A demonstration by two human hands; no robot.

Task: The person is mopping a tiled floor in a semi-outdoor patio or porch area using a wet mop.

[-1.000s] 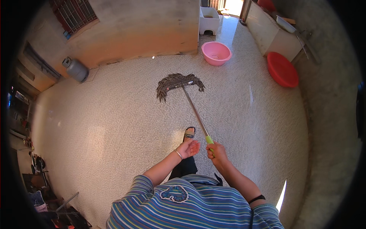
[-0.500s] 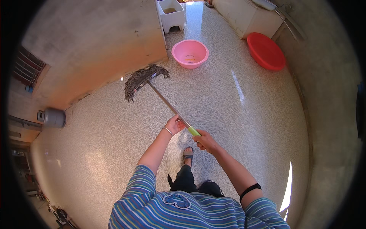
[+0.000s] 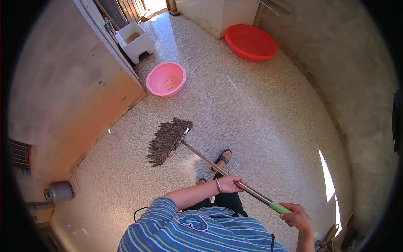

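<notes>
Mop (image 3: 168,140), string head flat on speckled floor (image 3: 260,126), just left of centre; metal handle runs toward five o'clock. Left hand (image 3: 230,183): fingers curled round mid-shaft. Right hand (image 3: 299,217): fingers wrapped round green end grip. Pink basin (image 3: 166,79) at eleven o'clock, red basin (image 3: 250,42) at one o'clock, both well apart from the mop. Progress: mopping under way; which areas are already done cannot be told.

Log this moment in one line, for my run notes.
left hand: grips mop handle | right hand: grips green end | mop head: on floor, near pink basin
</notes>
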